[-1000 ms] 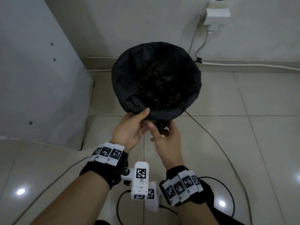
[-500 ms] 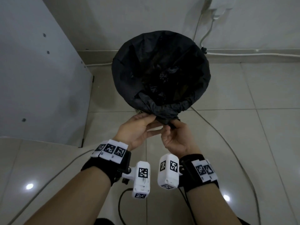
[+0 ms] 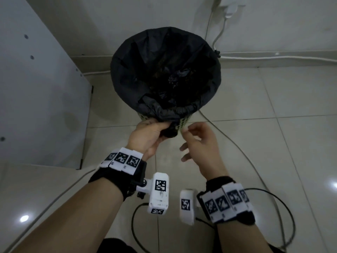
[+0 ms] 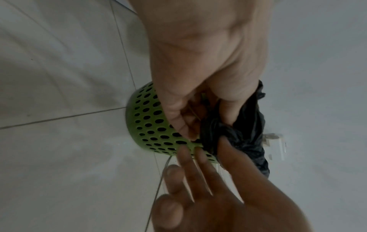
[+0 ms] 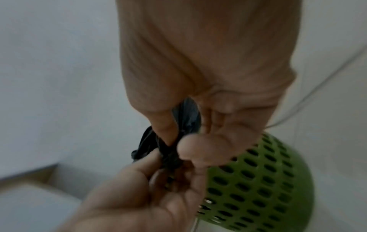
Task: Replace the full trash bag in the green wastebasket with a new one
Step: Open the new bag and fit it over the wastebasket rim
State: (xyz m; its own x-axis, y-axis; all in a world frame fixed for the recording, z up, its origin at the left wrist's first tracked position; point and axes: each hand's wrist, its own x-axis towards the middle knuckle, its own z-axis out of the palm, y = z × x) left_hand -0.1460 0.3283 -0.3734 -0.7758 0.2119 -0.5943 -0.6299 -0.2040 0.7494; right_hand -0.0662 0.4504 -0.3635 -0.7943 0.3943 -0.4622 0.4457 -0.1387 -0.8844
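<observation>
A black trash bag (image 3: 164, 70) lines the green perforated wastebasket (image 3: 183, 123) on the tiled floor. Its mouth hangs open, and dark rubbish shows inside. At the near rim the bag's edge is gathered into a twisted bunch (image 4: 224, 133). My left hand (image 3: 153, 132) grips that bunch from the left, with fingers curled round it (image 5: 158, 180). My right hand (image 3: 186, 131) sits just right of it. Its thumb and index fingertip pinch the black plastic (image 5: 176, 141), and its other fingers spread loosely (image 4: 188, 172). The basket's green wall (image 5: 258, 180) shows below the bunch.
A white cabinet panel (image 3: 36, 88) stands on the left, close to the basket. A wall adapter (image 3: 229, 8) with a white cord hangs behind it. A grey cable (image 3: 246, 152) crosses the floor on the right, and a black cable loop (image 3: 284, 207) lies near my right wrist.
The right hand has shifted right and turned palm-up, its outer fingers spread. The left hand has closed more fully round the bunched plastic. Green basket wall now shows under the bag's edge.
</observation>
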